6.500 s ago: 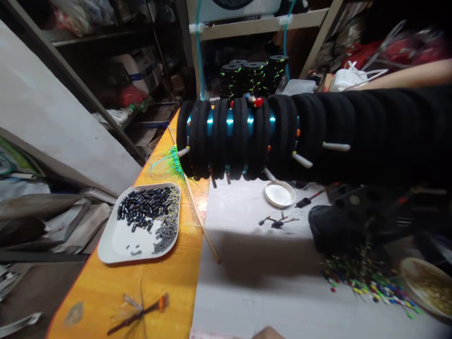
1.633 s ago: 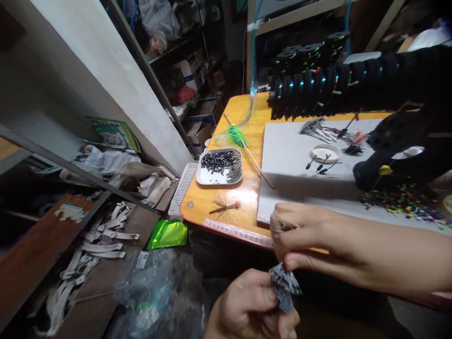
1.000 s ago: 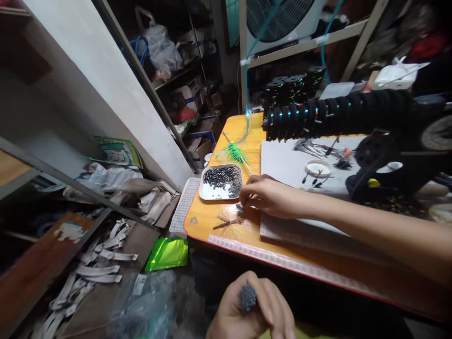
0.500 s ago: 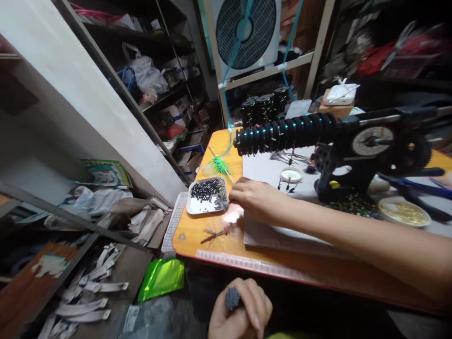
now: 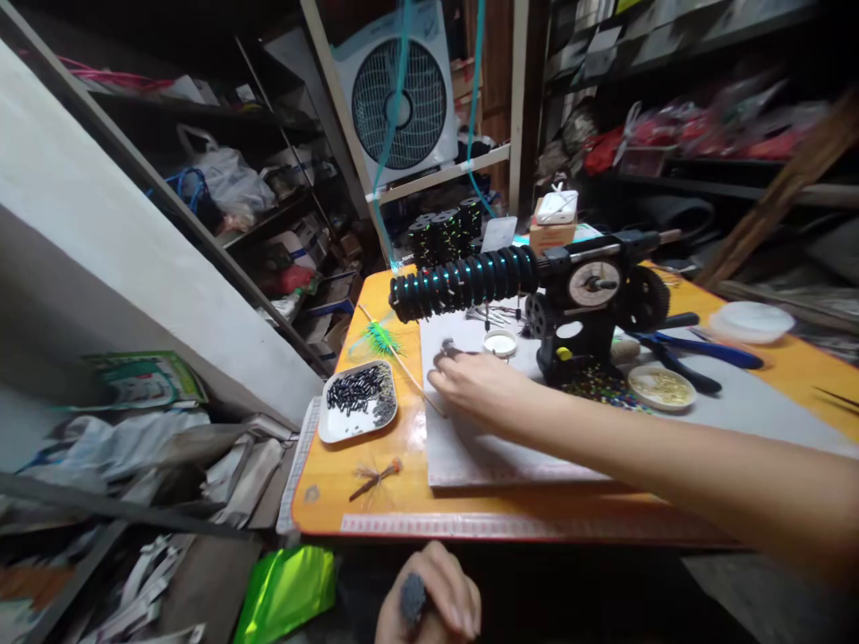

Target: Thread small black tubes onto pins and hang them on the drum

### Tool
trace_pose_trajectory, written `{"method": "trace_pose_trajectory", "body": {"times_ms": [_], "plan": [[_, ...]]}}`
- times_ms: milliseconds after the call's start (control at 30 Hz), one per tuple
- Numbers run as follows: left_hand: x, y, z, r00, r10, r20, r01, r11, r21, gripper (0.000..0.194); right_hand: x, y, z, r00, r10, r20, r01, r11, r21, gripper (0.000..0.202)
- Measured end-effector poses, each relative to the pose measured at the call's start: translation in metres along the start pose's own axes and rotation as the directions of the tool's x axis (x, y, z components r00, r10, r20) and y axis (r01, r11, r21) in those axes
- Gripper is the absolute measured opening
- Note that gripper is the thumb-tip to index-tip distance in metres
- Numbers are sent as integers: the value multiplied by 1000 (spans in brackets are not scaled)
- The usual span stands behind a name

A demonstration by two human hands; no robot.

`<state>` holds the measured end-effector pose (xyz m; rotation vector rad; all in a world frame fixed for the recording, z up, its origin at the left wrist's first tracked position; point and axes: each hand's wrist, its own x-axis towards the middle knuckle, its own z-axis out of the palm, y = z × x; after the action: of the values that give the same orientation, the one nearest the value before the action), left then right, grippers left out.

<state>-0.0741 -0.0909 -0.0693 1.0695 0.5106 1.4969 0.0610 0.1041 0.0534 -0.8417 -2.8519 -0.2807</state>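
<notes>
My left hand [image 5: 429, 595], low in the view in front of the table edge, is closed around a dark grey bundle [image 5: 412, 595] whose end shows. My right hand [image 5: 463, 380] reaches in over the white board [image 5: 483, 447], fingers pressed together, with a small grey thing [image 5: 447, 344] at the fingertips that is too small to name. Left of it a white tray [image 5: 341, 434] holds black tubes and small grey pieces. Beyond the hand stands a black machine [image 5: 577, 331] with a ridged black roller [image 5: 463, 284] reaching left. A small white dish [image 5: 500, 343] lies below the roller.
A stick [image 5: 416, 385] with green bristles and a feathery brown item [image 5: 376, 480] lie on the orange table [image 5: 322, 483]. Right are blue-handled pliers [image 5: 711, 351], a dish of golden pieces [image 5: 662, 388] and a clear lid [image 5: 752, 320]. A box fan [image 5: 401, 103] stands behind.
The view has turned right. My right hand has moved from beside the tray's right edge to over the white board. My left hand still holds the grey bundle.
</notes>
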Motion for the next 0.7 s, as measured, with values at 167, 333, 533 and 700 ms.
{"method": "trace_pose_trajectory", "body": {"times_ms": [167, 333, 533, 700], "plan": [[14, 15, 21, 930, 87, -358, -26, 985, 173, 31, -84, 8, -26, 971, -164, -173, 183, 978, 103, 19], [79, 33, 45, 879, 135, -457, 11, 953, 304, 15, -139, 36, -42, 908, -34, -418, 171, 940, 294, 23], [182, 25, 79, 974, 3, -225, 86, 920, 383, 47, -167, 43, -34, 900, 35, -435, 129, 931, 342, 18], [192, 15, 100, 979, -40, -202, 127, 889, 441, 22, -180, 51, -23, 873, 105, -476, 80, 932, 354, 29]]}}
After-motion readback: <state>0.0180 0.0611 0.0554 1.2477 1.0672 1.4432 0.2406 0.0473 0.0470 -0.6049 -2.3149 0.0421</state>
